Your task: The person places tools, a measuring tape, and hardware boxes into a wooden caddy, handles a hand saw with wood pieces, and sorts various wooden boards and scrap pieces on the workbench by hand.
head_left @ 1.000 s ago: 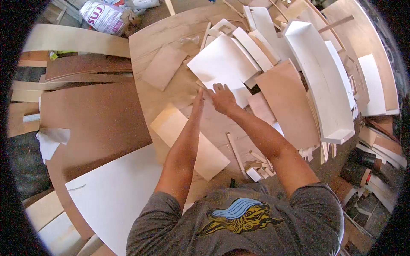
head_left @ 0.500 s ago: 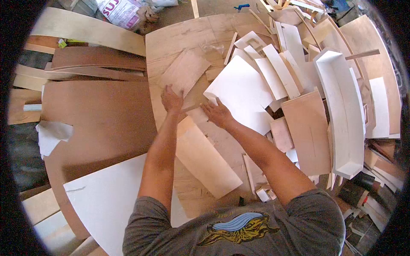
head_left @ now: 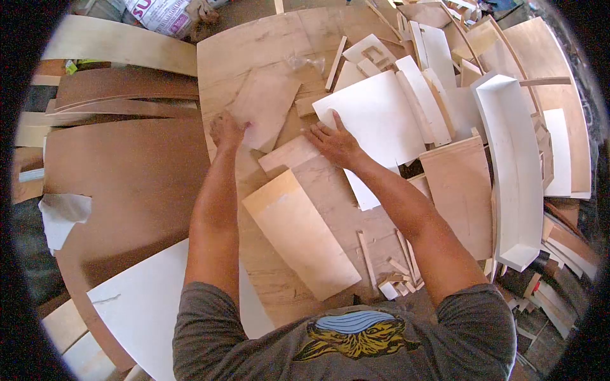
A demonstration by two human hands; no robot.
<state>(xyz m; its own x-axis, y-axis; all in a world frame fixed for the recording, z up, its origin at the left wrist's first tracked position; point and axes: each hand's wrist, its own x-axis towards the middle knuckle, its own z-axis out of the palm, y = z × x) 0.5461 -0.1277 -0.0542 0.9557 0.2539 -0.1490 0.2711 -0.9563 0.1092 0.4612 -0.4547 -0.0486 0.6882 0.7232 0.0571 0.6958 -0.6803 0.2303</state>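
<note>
My left hand (head_left: pixel 227 132) is at the left edge of a thin light-brown wooden board (head_left: pixel 265 105), its thumb on top and its fingers curled at the edge. My right hand (head_left: pixel 335 143) lies with fingers stretched and thumb apart over the left edge of a white panel (head_left: pixel 375 114). Its fingertips touch the end of a small wooden piece (head_left: pixel 286 156), which lies between the two hands. Closer to my body is a larger pale rectangular board (head_left: pixel 305 235). All of these lie on a big plywood sheet (head_left: pixel 254 38).
White and wooden strips (head_left: pixel 426 101) are piled at the right, beside a long white tray-like box (head_left: pixel 511 171). Narrow sticks and small offcuts (head_left: pixel 400 273) lie near my right forearm. Large brown sheets (head_left: pixel 127 171) and a white sheet (head_left: pixel 146 305) lie at the left.
The white panel has shifted to the right and turned. The thin board has turned slightly with my left hand at its edge. More of the small wooden piece shows between my hands.
</note>
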